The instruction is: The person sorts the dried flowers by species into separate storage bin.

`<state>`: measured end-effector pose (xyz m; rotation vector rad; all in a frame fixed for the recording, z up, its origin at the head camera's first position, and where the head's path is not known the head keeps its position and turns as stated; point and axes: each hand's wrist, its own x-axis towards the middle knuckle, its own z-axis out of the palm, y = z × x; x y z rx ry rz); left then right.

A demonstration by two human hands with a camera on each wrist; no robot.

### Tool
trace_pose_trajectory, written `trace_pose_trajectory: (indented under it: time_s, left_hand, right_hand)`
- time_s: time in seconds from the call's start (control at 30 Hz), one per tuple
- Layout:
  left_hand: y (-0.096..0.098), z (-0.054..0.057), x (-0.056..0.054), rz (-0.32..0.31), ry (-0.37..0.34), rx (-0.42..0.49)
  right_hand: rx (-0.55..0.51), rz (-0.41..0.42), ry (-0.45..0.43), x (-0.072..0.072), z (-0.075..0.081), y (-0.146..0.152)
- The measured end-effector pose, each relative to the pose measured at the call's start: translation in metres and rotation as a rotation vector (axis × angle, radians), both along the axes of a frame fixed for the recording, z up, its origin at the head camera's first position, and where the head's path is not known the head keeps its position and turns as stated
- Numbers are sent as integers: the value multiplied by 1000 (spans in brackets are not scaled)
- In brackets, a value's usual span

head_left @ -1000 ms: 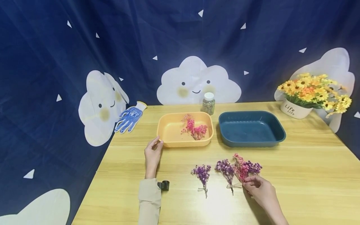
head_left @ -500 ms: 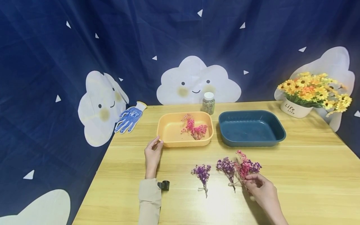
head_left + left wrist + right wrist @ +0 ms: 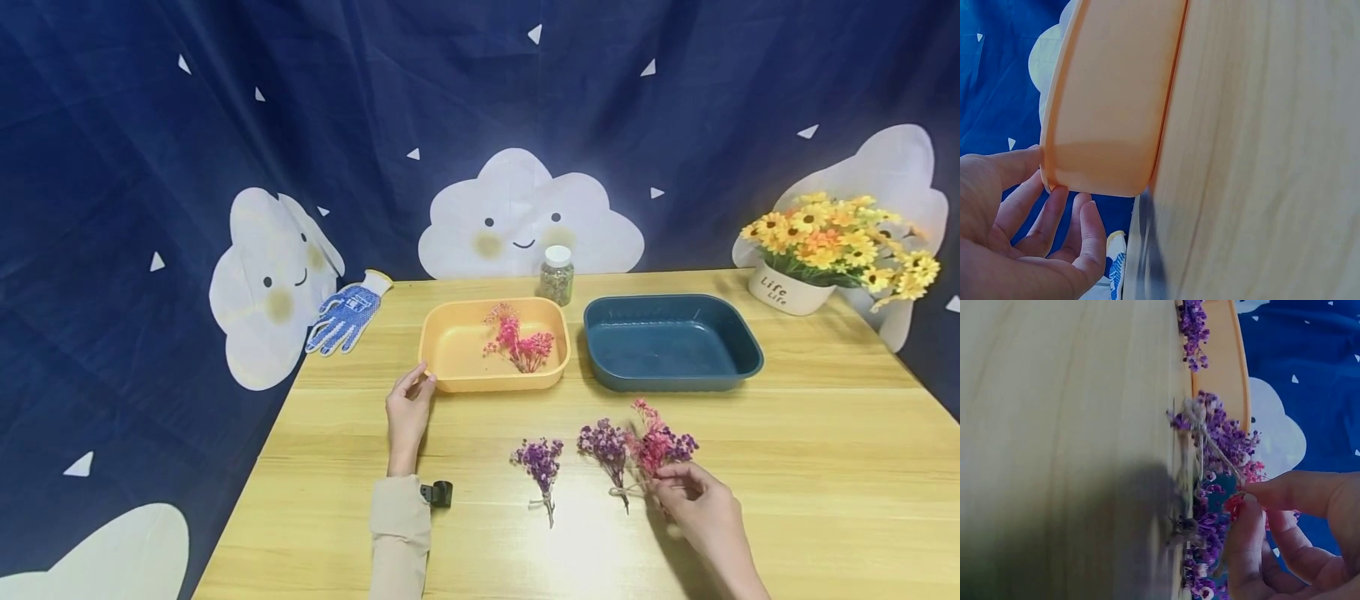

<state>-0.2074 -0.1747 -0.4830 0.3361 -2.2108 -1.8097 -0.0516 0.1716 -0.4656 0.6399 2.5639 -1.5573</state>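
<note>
My left hand (image 3: 408, 417) pinches the near left corner of an orange plastic tray (image 3: 457, 383), thumb and fingertips at its rim. Inside that tray lie pink dried flowers (image 3: 528, 350). My right hand (image 3: 701, 504) pinches a pink dried flower bunch (image 3: 651, 442) by its stems, low over the table. Twine from the purple bunch (image 3: 606, 446) on its left stretches toward my fingertips in the right wrist view. Another purple bunch (image 3: 681, 447) shows behind the pink one, partly hidden. Farther left, a purple bunch (image 3: 540, 465) tied with twine lies alone.
Right of the orange tray stands a dark blue tray (image 3: 675, 354). A lidded jar (image 3: 557, 279) is behind them. A blue-dotted work glove (image 3: 348, 312) lies at the back left, and a pot of yellow flowers (image 3: 795, 292) at the back right.
My right hand has moved slightly right and lifted the pink bunch a little; the purple bunch beside it has shifted right too. My left hand stays on the tray corner.
</note>
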Motion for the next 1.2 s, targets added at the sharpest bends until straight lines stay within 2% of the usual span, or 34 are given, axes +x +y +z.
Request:
trace_pose_trajectory:
  time_s: [0.3,0.53,0.8,1.03,1.2]
  left_hand:
    - [1,0,-2,-8,-21,-2]
    - [1,0,1,-9,4,-5]
    - [0,0,1,-11,-2,2]
    - [0,0,1,-9,6,10]
    - [0,1,1,-9,11,-2]
  right_hand:
    - [11,-7,22,2,3,-2]
    - [16,-6,35,3,5,-4]
    - [25,-15,43,4,8,-4]
    - [26,-6,77,4,12,-5]
    - [70,-5,113,1,16,-7]
